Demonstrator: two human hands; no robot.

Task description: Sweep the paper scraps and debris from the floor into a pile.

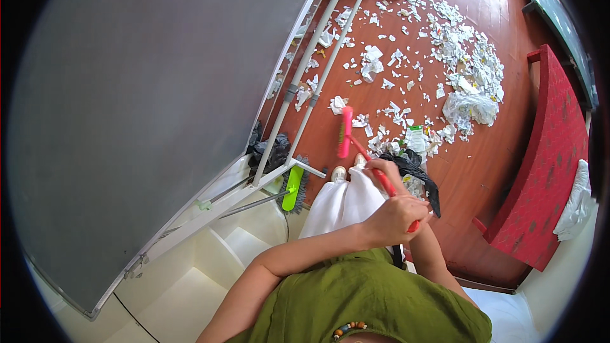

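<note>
A small broom [345, 134] with a pink-red head and a red handle slants across my front. My left hand [397, 219] is closed round the butt of its handle. Farther along the shaft, my right hand [389, 176] also grips it, partly behind the left hand. The head is raised at the near edge of many torn white paper scraps [464, 57] strewn over the reddish-brown floor. Beside my right hand lies a black plastic bag [422, 174]. A clear plastic bag [470, 109] rests by the larger heap.
On the left stands a large grey board [146, 89] on a metal wheeled frame [318, 89]. By its foot are a green mop head [292, 188] and a black bag [273, 151]. A red bench [540, 171] stands right, and white shelving [184, 298] near left.
</note>
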